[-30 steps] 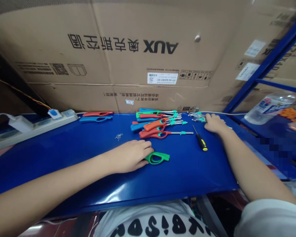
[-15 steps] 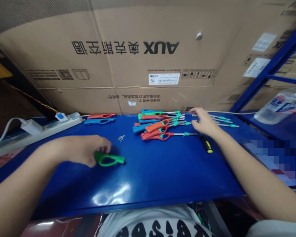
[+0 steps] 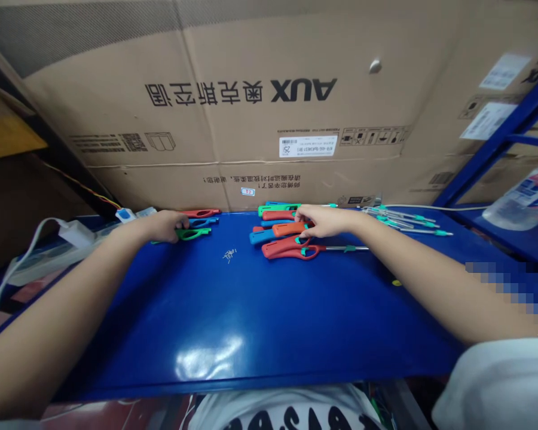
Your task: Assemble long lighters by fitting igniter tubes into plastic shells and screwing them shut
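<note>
My left hand [image 3: 165, 227] is at the back left of the blue table, its fingers closed on a green lighter handle [image 3: 195, 233]. That handle has no metal tube and lies just in front of a blue handle [image 3: 206, 221] and a red handle [image 3: 204, 213]. My right hand [image 3: 323, 221] reaches over a pile of long-necked lighters, fingers curled round the trigger end of an orange lighter [image 3: 289, 229]. In front of it lies a red lighter [image 3: 287, 247] with its metal tube pointing right. Green, red and blue lighters sit behind, partly covered by the hand.
Several small screws [image 3: 229, 255] lie mid-table. Loose metal tubes with green parts [image 3: 403, 218] are at the back right. A yellow screwdriver end [image 3: 397, 283] shows beside my right forearm. A power strip [image 3: 40, 257] is at left, a cardboard box [image 3: 242, 131] behind, and a plastic bottle [image 3: 520, 200] at right.
My left hand has carried the green handle back and left, beside the blue and red ones. My right hand has moved left from the metal tubes onto the lighter pile.
</note>
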Tool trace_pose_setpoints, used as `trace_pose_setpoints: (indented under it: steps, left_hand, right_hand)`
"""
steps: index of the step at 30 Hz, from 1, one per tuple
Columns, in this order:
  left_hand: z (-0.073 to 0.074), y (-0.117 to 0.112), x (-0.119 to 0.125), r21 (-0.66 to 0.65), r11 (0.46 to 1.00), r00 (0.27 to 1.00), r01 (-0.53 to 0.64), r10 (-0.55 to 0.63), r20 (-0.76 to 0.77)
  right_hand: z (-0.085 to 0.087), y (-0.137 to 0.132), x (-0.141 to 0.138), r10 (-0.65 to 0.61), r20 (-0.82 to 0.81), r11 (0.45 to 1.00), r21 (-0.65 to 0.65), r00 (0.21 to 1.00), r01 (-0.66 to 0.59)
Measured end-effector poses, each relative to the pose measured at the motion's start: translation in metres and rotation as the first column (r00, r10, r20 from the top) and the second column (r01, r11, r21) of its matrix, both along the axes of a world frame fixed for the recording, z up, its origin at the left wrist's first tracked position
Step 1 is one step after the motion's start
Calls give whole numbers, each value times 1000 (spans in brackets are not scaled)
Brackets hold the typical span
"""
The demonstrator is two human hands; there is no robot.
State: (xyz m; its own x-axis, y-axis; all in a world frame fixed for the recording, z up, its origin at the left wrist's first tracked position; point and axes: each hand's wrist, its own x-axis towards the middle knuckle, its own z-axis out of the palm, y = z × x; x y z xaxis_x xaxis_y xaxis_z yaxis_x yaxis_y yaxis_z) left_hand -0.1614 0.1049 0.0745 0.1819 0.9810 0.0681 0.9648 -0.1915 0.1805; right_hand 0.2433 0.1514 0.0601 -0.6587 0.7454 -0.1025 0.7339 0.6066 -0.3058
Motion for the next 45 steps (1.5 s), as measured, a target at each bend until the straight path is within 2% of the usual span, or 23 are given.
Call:
trace_pose_setpoints:
  steps: [2, 5, 8, 10, 12, 13, 16, 18, 21, 24, 30, 34, 39, 45]
  left_hand:
    - [3, -2, 3, -33, 999, 997, 19, -21, -77]
    - [7, -8, 11, -22, 999, 985, 28, -31, -167]
    - [8, -21, 32, 28, 998, 979, 64, -57, -198]
    - [4, -39, 57, 63, 990, 980, 127, -116, -162]
    - [-2, -64, 88, 97, 976, 980, 194, -197, 29]
    - [-7, -78, 104, 69, 966, 964, 248, -253, 77]
    - [-28, -112, 141, -43, 906, 905, 420, -416, 86]
    - [-44, -121, 152, -27, 875, 873, 483, -479, 89]
    - [-63, -114, 152, 37, 858, 847, 513, -512, 141]
    - [-71, -102, 146, 52, 842, 813, 536, -532, 235]
    - [-72, -101, 146, 99, 830, 789, 549, -554, 265]
    - [-71, -102, 146, 89, 822, 778, 562, -562, 282]
    - [-72, -102, 146, 81, 826, 773, 558, -553, 310]
    - [-72, -104, 149, 55, 842, 795, 536, -526, 302]
  right_hand:
    - [1, 1, -2, 5, 10, 1000, 3, 1000, -5]
    - [9, -12, -5, 46, -48, 992, 120, 998, -40]
    - [18, -49, -14, 112, -97, 963, 257, 989, -84]
    - [19, -79, -23, 171, -72, 955, 258, 983, -147]
    - [13, -107, -33, 200, 14, 959, 203, 980, -198]
    - [8, -118, -36, 212, 36, 961, 176, 977, -215]
    - [-8, -135, -40, 222, 63, 966, 119, 973, -228]
    - [-15, -134, -38, 220, 34, 969, 110, 975, -222]
    - [-17, -128, -29, 210, 4, 973, 103, 978, -209]
    - [-15, -123, -23, 178, 36, 982, 55, 983, -180]
    - [-18, -123, -23, 142, 54, 990, -4, 988, -142]
    - [-18, -123, -24, 106, 15, 994, -6, 994, -106]
    - [-14, -126, -27, 60, 59, 998, -30, 996, -58]
    - [-15, -137, -32, 35, 72, 998, 56, 997, -39]
